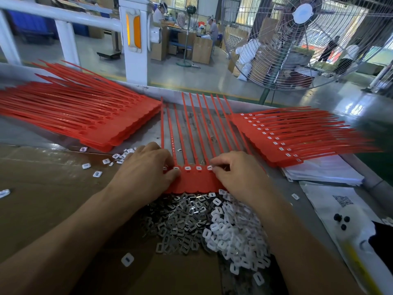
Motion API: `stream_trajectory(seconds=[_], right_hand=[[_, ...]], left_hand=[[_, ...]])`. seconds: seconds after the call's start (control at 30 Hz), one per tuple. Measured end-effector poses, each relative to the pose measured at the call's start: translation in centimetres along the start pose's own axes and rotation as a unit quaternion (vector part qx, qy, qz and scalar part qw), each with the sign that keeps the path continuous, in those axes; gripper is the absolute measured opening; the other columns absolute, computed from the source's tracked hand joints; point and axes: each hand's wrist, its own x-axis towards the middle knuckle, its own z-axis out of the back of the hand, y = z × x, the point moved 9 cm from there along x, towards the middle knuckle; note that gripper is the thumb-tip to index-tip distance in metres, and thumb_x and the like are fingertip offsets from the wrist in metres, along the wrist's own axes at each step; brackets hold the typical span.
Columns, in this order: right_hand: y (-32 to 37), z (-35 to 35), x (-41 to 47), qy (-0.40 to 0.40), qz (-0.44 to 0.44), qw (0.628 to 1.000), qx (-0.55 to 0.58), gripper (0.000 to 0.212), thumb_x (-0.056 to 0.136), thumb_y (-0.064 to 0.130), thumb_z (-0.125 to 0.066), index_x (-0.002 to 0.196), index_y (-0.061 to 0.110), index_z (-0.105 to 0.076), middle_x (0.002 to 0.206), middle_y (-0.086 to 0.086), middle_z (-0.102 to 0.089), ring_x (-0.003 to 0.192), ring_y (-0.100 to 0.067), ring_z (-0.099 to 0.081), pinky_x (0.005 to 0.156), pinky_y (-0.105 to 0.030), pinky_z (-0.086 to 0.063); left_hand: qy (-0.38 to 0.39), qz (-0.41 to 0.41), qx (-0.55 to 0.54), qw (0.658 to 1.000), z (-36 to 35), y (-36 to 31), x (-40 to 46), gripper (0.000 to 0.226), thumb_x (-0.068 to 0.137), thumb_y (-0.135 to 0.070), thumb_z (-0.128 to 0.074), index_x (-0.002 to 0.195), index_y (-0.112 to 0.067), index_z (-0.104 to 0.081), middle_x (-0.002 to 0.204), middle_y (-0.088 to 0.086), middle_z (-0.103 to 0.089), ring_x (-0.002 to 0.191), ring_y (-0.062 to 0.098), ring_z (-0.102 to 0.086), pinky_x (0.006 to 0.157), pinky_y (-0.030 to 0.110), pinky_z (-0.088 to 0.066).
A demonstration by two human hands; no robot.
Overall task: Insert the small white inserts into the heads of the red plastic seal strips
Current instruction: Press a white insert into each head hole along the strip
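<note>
A joined sheet of red seal strips (192, 145) lies on the table (331, 167), long axes running away from the person, heads near, tails far. About nine tails show; four heads show white inserts (198, 167). Left hand (144, 169) presses its thumb on the left heads, fingers curled over the strips. Right hand (236, 173) pinches at a head on the right; whether it holds an insert cannot be told. Two stacks flank: unfilled strips (85, 116) left, filled strips (297, 137) right. Loose white and metal pieces (212, 226) are heaped just below the heads.
</note>
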Motion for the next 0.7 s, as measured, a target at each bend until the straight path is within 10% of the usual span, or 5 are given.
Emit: stream_trajectory(seconds=[0.2,0.4,0.7], right_hand=[[0.2,-0.3,-0.2,0.021,-0.004,0.999,-0.037,0.031,0.097,0.013,-0.057,0.118,0.023,-0.078,0.118,0.002,-0.072,0.097,-0.01,-0.067,0.071,-0.002,-0.034],[1.7,-1.0,-0.4,0.045,0.036,0.985,-0.162,0.035,0.097,0.013,-0.05,0.115,0.024,-0.078,0.102,0.001,-0.057,0.098,-0.023,-0.06,0.08,-0.038,-0.053],[-0.3,0.6,-0.6,0.092,0.017,0.996,0.007,0.022,0.098,0.024,-0.069,0.117,0.032,-0.077,0.111,0.018,-0.071,0.104,0.003,-0.064,0.097,-0.026,-0.049]], left_hand=[[-0.001,-0.001,0.001,1.0,0.0,0.0,0.1,0.026,0.09,-0.056,-0.062,0.106,-0.036,-0.067,0.115,-0.009,-0.054,0.115,0.015,-0.05,0.102,0.038,-0.042],[0.002,0.0,0.002,1.0,-0.1,0.0,0.1,0.026,0.089,-0.056,-0.062,0.105,-0.036,-0.067,0.116,-0.009,-0.055,0.116,0.015,-0.05,0.101,0.038,-0.041],[0.0,0.002,0.001,1.0,0.1,0.0,0.1,0.028,0.089,-0.055,-0.062,0.106,-0.034,-0.068,0.115,-0.008,-0.055,0.115,0.016,-0.051,0.101,0.038,-0.042]])
